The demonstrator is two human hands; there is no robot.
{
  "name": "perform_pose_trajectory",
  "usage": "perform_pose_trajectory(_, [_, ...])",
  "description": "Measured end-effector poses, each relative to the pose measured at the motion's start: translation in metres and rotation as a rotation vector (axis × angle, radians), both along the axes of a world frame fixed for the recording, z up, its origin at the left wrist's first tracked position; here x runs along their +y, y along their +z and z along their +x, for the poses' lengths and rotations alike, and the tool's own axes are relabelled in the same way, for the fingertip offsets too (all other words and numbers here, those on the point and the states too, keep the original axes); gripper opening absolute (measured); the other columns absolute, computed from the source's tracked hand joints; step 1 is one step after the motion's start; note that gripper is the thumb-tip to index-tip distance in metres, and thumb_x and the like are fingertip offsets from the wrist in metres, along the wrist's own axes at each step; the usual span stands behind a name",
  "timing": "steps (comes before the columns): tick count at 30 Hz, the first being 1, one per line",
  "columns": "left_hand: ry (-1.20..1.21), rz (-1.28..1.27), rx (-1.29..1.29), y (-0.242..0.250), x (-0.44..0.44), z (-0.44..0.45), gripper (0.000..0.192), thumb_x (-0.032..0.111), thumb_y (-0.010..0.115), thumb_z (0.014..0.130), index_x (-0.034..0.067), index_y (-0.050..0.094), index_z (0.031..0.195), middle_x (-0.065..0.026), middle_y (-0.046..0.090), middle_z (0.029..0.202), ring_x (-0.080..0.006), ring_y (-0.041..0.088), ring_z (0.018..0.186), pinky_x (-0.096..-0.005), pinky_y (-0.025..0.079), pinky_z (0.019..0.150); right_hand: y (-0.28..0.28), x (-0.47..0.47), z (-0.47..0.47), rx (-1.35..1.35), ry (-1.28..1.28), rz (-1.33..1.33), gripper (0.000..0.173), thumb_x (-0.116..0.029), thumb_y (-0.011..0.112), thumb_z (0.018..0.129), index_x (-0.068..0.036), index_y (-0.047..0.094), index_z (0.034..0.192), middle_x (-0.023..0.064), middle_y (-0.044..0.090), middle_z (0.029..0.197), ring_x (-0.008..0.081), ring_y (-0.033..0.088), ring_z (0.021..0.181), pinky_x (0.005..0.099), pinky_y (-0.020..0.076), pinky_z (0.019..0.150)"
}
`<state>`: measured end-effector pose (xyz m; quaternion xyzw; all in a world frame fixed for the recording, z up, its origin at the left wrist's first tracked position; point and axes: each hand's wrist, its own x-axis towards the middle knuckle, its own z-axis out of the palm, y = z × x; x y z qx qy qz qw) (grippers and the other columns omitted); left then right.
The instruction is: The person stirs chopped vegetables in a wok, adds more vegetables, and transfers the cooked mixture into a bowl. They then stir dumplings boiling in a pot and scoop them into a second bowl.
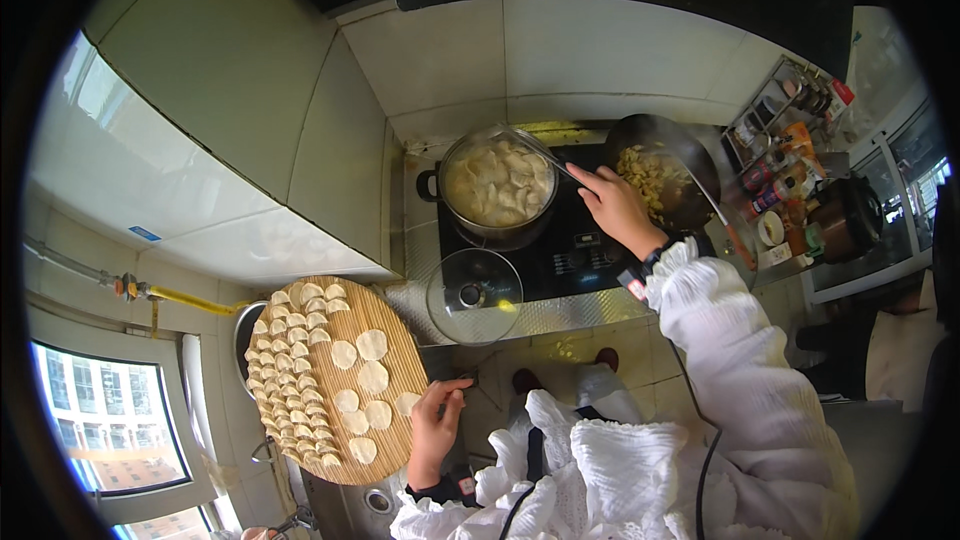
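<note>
My right hand (616, 210) grips the handle (541, 151) of a metal utensil. Its far end reaches into a steel pot (462, 220), where many dumplings (499, 180) lie in steaming liquid; the head of the utensil is hidden among them. By the right edge of a round wooden slatted board (409, 352) is my left hand (439, 420), thumb and index finger apart and nothing visible between them. Rows of folded raw dumplings (296, 375) cover the board's left side. Several flat round dough wrappers (373, 377) lie on its right side.
A glass lid (474, 326) lies at the front edge of the black cooktop (577, 240). Right of the pot, a dark wok (701, 157) holds chopped yellowish food and a spatula (739, 240). Bottles and a spice rack (765, 120) stand farther right. Below the board is a sink (337, 510).
</note>
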<state>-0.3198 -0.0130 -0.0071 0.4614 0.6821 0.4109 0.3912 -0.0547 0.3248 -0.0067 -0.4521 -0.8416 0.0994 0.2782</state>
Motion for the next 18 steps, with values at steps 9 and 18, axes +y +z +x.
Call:
perform_pose_trajectory(9, [0.005,0.003,-0.006,-0.004,-0.001,0.007,0.019,0.004,0.058,0.096,0.003,0.072,0.108,-0.0081,0.058,0.077,-0.0165,0.060,0.068,-0.0287,0.047,0.061,-0.021,-0.009,-0.002,-0.017,0.080,-0.154,0.045,-0.017,0.063,0.093,-0.024,0.060,0.136,0.0113,0.061,0.094,0.0350,0.064,0.076,0.0446,0.0529,0.067])
perform_pose_trajectory(18, [-0.011,0.045,-0.024,-0.005,0.005,0.011,0.018,0.004,0.058,0.096,0.003,0.071,0.108,-0.0074,0.057,0.077,-0.0166,0.059,0.069,-0.0289,0.046,0.063,0.052,-0.052,0.078,-0.224,0.178,0.006,0.047,-0.014,0.067,0.090,-0.026,0.062,0.135,0.0094,0.053,0.085,0.0307,0.058,0.067,0.0413,0.0495,0.061])
